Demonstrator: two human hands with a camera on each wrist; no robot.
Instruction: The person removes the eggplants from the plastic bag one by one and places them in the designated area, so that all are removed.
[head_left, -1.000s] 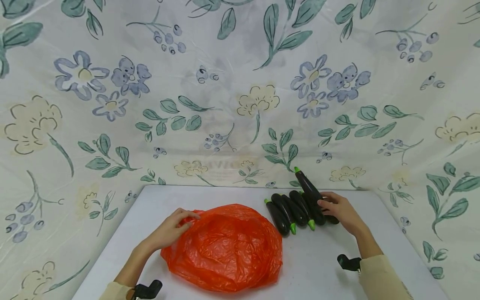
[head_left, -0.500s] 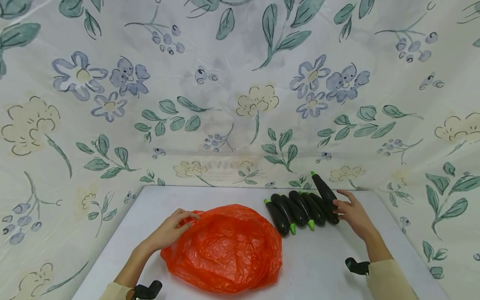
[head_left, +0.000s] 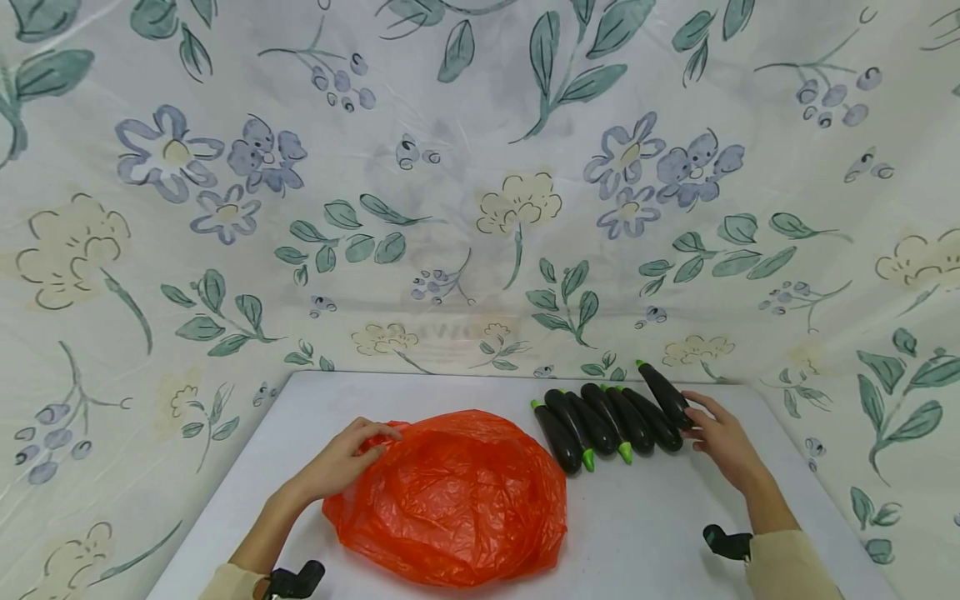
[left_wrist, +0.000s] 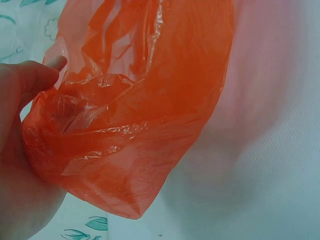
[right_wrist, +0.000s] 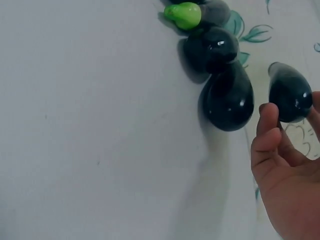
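My right hand (head_left: 722, 442) pinches a dark eggplant (head_left: 663, 393) near its thick end, its green tip pointing up toward the back wall. In the right wrist view the fingers hold this eggplant (right_wrist: 290, 94) apart from the row. Just left of it several more eggplants (head_left: 592, 423) lie side by side on the white table, green tips facing alternate ways. My left hand (head_left: 337, 458) holds the left rim of a red plastic bag (head_left: 450, 500). In the left wrist view, thumb and fingers grip the thin film of the bag (left_wrist: 130, 135), which stands open.
The white table (head_left: 622, 533) ends at the back against a flower-printed cloth (head_left: 450, 208), which also hangs at both sides. A black wrist camera mount (head_left: 726, 542) sits at the right sleeve, another mount (head_left: 296, 579) at the left.
The right hand has moved right and slightly toward me with the eggplant, which has come down past the right end of the row. The left hand and the bag have stayed in place.
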